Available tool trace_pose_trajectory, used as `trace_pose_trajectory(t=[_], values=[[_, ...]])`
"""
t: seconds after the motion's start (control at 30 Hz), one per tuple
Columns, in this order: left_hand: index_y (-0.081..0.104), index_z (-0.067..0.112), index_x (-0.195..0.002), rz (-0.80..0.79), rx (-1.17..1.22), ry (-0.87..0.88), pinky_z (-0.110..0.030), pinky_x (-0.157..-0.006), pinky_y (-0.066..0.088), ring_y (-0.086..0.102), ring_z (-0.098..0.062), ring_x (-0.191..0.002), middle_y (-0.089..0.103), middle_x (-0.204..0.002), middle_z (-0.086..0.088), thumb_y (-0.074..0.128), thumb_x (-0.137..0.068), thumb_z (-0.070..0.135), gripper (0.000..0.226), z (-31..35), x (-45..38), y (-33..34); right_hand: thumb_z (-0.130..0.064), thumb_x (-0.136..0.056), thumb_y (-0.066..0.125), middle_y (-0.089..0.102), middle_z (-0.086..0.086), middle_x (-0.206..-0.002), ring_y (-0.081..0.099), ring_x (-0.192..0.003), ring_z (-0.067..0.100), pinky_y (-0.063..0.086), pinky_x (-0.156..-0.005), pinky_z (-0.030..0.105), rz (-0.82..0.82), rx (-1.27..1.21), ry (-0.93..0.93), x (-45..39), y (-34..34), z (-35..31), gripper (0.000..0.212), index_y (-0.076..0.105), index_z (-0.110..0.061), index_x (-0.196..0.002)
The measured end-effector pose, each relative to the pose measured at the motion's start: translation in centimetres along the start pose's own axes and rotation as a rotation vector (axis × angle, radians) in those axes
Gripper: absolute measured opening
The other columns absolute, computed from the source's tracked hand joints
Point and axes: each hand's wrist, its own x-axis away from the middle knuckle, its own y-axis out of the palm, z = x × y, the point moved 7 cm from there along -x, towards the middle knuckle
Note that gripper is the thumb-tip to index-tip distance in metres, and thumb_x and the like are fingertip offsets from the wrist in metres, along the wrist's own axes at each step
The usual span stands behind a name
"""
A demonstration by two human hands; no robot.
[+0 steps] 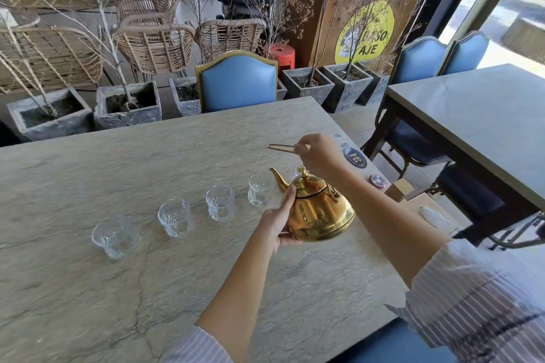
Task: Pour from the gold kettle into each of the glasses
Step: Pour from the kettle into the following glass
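The gold kettle (320,209) is held just above the stone table (88,289), its spout pointing up and left toward the nearest glass. My left hand (280,221) cups the kettle's left side under the spout. My right hand (317,156) grips the thin wire handle (280,147) above the lid. Several clear textured glasses stand in a slanted row: far left (115,236), then (174,216), then (220,202), then (261,188) right by the spout. Another glass is mostly hidden behind the kettle's lid knob.
A blue chair (238,82) stands at the table's far edge. Round coasters (354,158) and a small red disc (378,180) lie near the right edge. A second table (472,115) with blue chairs stands to the right. Planters line the far side.
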Motion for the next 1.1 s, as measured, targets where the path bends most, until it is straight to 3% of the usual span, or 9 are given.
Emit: trace_pose_trajectory(t=[0.07,0.17,0.4,0.57,0.67,0.83,0.97,1.1], values=[[0.064,0.005,-0.118,0.011,0.002,0.009,-0.05,-0.071,0.064,0.071,-0.027,-0.095,0.073,-0.108,-0.014,0.069,-0.066,0.075,0.088,0.3,-0.2,-0.5,-0.015,-0.093,0.051,0.071,0.013,-0.086,0.058,-0.066,0.021,0.042,-0.058,0.028,0.035,-0.061,0.005,0.5,0.0,0.5,0.026,0.072,-0.001,-0.093],[0.059,0.006,-0.124,0.04,0.013,0.023,-0.053,-0.07,0.063,0.071,-0.028,-0.098,0.071,-0.113,-0.014,0.078,-0.044,0.078,0.11,0.8,-0.4,-1.5,-0.016,-0.094,0.052,0.063,0.004,-0.074,0.052,-0.055,0.013,0.037,-0.051,0.023,0.069,-0.146,0.009,1.2,0.2,0.8,0.024,0.072,-0.003,-0.094],[0.05,0.008,-0.13,0.096,0.066,0.063,-0.049,-0.064,0.065,0.068,-0.028,-0.104,0.066,-0.12,-0.014,0.084,-0.035,0.076,0.122,1.0,0.7,-3.5,-0.019,-0.095,0.054,0.055,-0.007,-0.057,0.05,-0.052,0.018,0.035,-0.047,0.024,0.075,-0.264,-0.017,1.9,0.9,-0.2,0.024,0.072,-0.003,-0.094],[0.056,0.007,-0.122,0.1,0.069,0.063,-0.038,-0.052,0.062,0.071,-0.025,-0.094,0.07,-0.114,-0.014,0.078,-0.051,0.074,0.101,0.4,1.9,-4.6,-0.02,-0.095,0.054,0.066,0.002,-0.074,0.057,-0.058,0.019,0.038,-0.048,0.024,0.023,-0.248,-0.077,1.9,2.0,-2.1,0.024,0.073,-0.006,-0.1],[0.06,0.005,-0.122,0.078,0.075,0.049,-0.042,-0.056,0.063,0.071,-0.029,-0.101,0.072,-0.113,-0.016,0.075,-0.053,0.078,0.101,-0.3,2.2,-5.3,-0.017,-0.094,0.053,0.06,-0.005,-0.065,0.054,-0.058,0.015,0.039,-0.053,0.024,-0.038,-0.219,-0.086,1.5,3.1,-3.4,0.024,0.073,-0.004,-0.099],[0.066,0.009,-0.101,0.06,0.101,0.019,-0.048,-0.071,0.064,0.068,-0.029,-0.104,0.072,-0.107,-0.013,0.064,-0.075,0.071,0.067,-1.3,3.2,-6.0,-0.015,-0.094,0.049,0.06,0.0,-0.072,0.049,-0.056,0.011,0.036,-0.048,0.021,-0.161,-0.129,-0.092,1.1,5.2,-5.7,0.027,0.072,-0.004,-0.102],[0.065,0.01,-0.098,0.051,0.134,-0.016,-0.049,-0.074,0.063,0.067,-0.029,-0.1,0.07,-0.109,-0.014,0.063,-0.072,0.074,0.069,-1.7,3.7,-6.1,-0.012,-0.093,0.048,0.052,-0.006,-0.06,0.046,-0.052,0.009,0.034,-0.044,0.021,-0.217,-0.081,-0.075,1.2,6.2,-6.8,0.028,0.073,-0.002,-0.101],[0.062,0.009,-0.115,0.065,0.169,-0.025,-0.047,-0.068,0.065,0.067,-0.034,-0.109,0.068,-0.12,-0.017,0.063,-0.053,0.08,0.095,-2.1,3.8,-6.5,-0.012,-0.092,0.045,0.062,0.005,-0.077,0.055,-0.068,0.022,0.039,-0.05,0.024,-0.245,-0.03,-0.078,1.2,6.8,-7.4,0.029,0.072,-0.004,-0.098]])
